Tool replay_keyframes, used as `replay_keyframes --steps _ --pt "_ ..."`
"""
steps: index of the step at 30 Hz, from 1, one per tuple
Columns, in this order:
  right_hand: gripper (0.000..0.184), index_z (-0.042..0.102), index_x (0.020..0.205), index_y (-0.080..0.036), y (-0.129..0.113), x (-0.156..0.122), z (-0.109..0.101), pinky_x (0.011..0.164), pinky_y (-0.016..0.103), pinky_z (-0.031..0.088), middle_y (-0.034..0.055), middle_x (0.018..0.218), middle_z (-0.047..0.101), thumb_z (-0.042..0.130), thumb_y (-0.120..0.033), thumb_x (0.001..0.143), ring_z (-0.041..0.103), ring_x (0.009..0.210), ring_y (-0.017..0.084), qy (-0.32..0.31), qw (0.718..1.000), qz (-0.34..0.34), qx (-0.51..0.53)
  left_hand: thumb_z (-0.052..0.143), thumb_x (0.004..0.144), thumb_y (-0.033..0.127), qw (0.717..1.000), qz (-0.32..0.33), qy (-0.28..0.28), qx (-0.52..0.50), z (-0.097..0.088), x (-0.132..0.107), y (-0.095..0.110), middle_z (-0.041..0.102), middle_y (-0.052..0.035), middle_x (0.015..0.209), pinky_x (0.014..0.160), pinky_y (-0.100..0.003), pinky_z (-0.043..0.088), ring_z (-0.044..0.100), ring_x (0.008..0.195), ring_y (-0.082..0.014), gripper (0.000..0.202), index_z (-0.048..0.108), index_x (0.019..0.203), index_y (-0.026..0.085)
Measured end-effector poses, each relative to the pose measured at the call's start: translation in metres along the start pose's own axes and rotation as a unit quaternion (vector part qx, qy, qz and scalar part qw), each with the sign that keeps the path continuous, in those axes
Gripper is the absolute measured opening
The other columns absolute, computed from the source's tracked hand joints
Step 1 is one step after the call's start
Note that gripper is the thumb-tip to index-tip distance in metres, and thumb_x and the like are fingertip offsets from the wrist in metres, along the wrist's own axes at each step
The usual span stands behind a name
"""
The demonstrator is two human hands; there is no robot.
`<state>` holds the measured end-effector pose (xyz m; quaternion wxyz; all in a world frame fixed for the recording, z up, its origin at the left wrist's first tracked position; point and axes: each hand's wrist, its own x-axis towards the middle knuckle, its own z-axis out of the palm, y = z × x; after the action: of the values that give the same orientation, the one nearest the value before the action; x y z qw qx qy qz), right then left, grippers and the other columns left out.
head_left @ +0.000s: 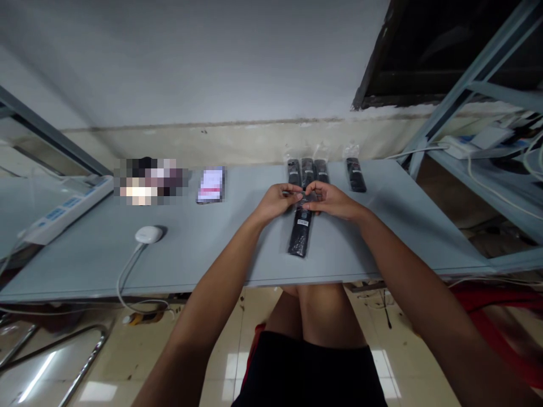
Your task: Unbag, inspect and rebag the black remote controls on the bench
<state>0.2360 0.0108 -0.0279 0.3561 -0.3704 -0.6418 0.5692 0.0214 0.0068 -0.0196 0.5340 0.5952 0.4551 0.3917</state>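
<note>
Black oblongs (pixel 299 240), slim, each sleeved in glossy, crinkled clear film: five in all. The nearest oblong, marked with one white label (pixel 302 223), is laid on the smooth grey surface (pixel 269 257); its far end is pinched by the fingers of the left hand (pixel 278 202) and right hand (pixel 333 202). Three are ranked side by side behind the hands; one is set apart rightward. Rounded white device (pixel 148 234), corded: one. Lit phone (pixel 211 185): one.
</note>
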Motion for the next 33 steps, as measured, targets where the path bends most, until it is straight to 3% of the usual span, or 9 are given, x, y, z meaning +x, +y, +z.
replay_keyframes --steps 7,12,15,19,22,26,29,33 --pt "0.050 0.058 0.103 -0.024 0.000 0.000 -0.003 0.048 0.020 0.044 -0.0077 0.072 0.061 0.093 -0.040 0.072 0.052 0.054 0.009 -0.036 0.999 0.007 -0.014 0.079 0.083 0.024 1.000 0.004 0.019 0.019 0.004 0.001 -0.003 0.072 -0.0052 0.084 0.071 -0.027 0.047 0.059 0.069 -0.0129 0.030 0.077 0.109 0.010" --pt "0.048 0.057 0.105 -0.027 -0.004 -0.003 0.001 0.062 0.027 0.058 -0.0043 0.085 0.067 0.092 -0.041 0.074 0.067 0.074 0.015 -0.034 0.999 0.011 0.035 0.079 0.084 0.024 0.998 0.032 0.047 0.008 0.004 0.003 -0.002 0.073 -0.0060 0.090 0.078 -0.029 0.051 0.062 0.076 -0.0136 0.024 0.075 0.104 0.012" --pt "0.047 0.060 0.112 -0.029 -0.004 -0.004 -0.003 0.063 0.028 0.057 -0.0051 0.080 0.067 0.089 -0.042 0.077 0.066 0.071 0.016 0.003 0.999 0.007 0.033 0.075 0.087 0.023 0.996 0.045 0.078 -0.010 0.004 0.005 -0.001 0.071 -0.0064 0.095 0.079 -0.029 0.053 0.063 0.080 -0.0142 0.015 0.071 0.098 0.014" --pt "0.050 0.067 0.128 -0.030 0.000 -0.001 -0.023 0.075 0.034 0.058 -0.0034 0.077 0.068 0.083 -0.042 0.083 0.068 0.076 0.018 0.114 0.993 -0.033 -0.023 0.067 0.091 0.024 0.995 0.037 0.093 -0.010 0.001 0.006 -0.001 0.068 -0.0064 0.092 0.077 -0.029 0.054 0.064 0.085 -0.0162 0.008 0.068 0.094 0.016" --pt "0.051 0.071 0.130 -0.027 0.006 0.002 -0.049 0.081 0.039 0.059 -0.0004 0.080 0.071 0.080 -0.043 0.082 0.071 0.081 0.022 0.221 0.970 -0.058 -0.085 0.064 0.093 0.026 0.995 0.029 0.094 0.025 0.000 0.007 -0.002 0.068 -0.0066 0.091 0.075 -0.029 0.052 0.063 0.084 -0.0166 0.010 0.068 0.096 0.017" --pt "0.043 0.076 0.120 -0.020 0.013 0.011 -0.085 0.088 0.044 0.060 0.0076 0.095 0.078 0.077 -0.035 0.080 0.074 0.092 0.027 0.360 0.913 -0.067 -0.181 0.063 0.095 0.030 0.994 0.037 0.082 0.066 0.001 0.008 -0.005 0.069 -0.0068 0.093 0.082 -0.031 0.052 0.063 0.086 -0.0170 0.014 0.069 0.097 0.017" --pt "0.034 0.079 0.110 -0.019 0.013 0.024 -0.102 0.098 0.046 0.058 0.0108 0.107 0.080 0.077 -0.027 0.077 0.074 0.104 0.030 0.392 0.871 -0.041 -0.293 0.062 0.095 0.031 0.993 0.049 0.067 0.080 0.002 0.007 -0.007 0.069 -0.0062 0.093 0.084 -0.031 0.051 0.062 0.086 -0.0164 0.015 0.069 0.097 0.018" --pt "0.024 0.081 0.104 -0.016 0.011 0.047 -0.113 0.100 0.045 0.056 0.0130 0.108 0.081 0.077 -0.024 0.081 0.074 0.103 0.030 0.373 0.837 0.019 -0.400 0.062 0.094 0.029 0.993 0.055 0.058 0.084 0.003 0.006 -0.007 0.069 -0.0053 0.092 0.081 -0.029 0.050 0.060 0.080 -0.0145 0.013 0.068 0.096 0.017"
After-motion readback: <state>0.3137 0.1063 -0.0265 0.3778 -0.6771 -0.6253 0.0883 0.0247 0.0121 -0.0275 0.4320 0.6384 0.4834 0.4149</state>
